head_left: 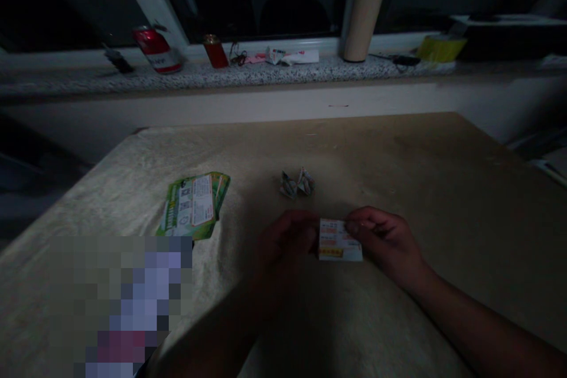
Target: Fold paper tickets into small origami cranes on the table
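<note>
- A small, roughly square piece of printed paper [340, 246], white with orange and yellow print, is at the hands, above a dimly lit table [398, 159].
- The right hand [392, 243] pinches its upper right corner: thumb flat on the printed face, forefinger curled along the top edge, the other fingers loosely bent.
- The left hand [286, 242], deep in shadow, is half closed, its fingertips at the paper's left edge; whether they grip it or merely meet it, I cannot tell.
- Good handling here probably means a light pinch at the edges, with even pressure from both sides, so that the thin sheet neither buckles nor tears.
- Keeping the paper flat and its edges lined up before pressing any crease should help; a thumbnail run slowly along would give a sharper line.
- Turning the left hand slightly out of its own shadow would probably make the edge easier to see.
- The paper lies between the hands, nearer the body than two small folded paper pieces [305, 183] and to the right of green printed leaflets [195, 207].
</note>
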Tool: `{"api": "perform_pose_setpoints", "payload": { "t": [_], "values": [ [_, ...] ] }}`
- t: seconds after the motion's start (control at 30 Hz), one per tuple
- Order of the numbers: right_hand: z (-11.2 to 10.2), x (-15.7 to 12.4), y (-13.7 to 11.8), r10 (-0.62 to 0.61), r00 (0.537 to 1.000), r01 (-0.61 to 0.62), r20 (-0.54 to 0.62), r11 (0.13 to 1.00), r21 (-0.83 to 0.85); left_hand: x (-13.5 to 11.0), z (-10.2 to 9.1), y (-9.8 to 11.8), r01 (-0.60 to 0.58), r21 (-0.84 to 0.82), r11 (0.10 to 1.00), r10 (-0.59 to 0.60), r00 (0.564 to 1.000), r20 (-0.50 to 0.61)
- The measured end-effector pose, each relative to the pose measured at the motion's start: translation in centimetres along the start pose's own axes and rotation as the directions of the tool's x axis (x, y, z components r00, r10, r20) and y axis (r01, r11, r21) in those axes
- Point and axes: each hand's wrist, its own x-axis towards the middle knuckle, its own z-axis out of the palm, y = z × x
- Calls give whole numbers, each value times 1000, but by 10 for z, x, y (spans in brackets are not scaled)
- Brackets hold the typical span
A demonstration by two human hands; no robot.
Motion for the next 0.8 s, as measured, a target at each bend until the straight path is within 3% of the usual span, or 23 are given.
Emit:
{"api": "perform_pose_setpoints", "payload": {
  "t": [0.2, 0.5, 0.6, 0.67, 0.73, 0.8],
  "values": [
    [-2, 3, 4, 154, 987, -158, 35, 961, 226, -2, 2, -2, 66, -97, 993, -54, 991, 123],
    [0, 2, 0, 183, 979, -196, 85, 962, 188, -1, 0, -4, 56, -25, 998, -52, 988, 143],
    [1, 2, -2, 196, 978, -207, 76, 960, 187, 0, -1, -2, -33, 169, 985, 19, 996, 84],
    [2, 3, -3, 217, 974, -227, 73, 951, 211, 1, -3, 3, -136, 341, 930, 104, 988, 110],
    [2, 3, -2, 243, 967, -255, 81, 935, 244, 1, -5, 7, -313, 441, 841, 242, 947, 210],
    [1, 3, 0, 267, 959, -284, 100, 922, 262, 1, -7, 11, -480, 509, 715, 382, 877, 291]
  ]
}}
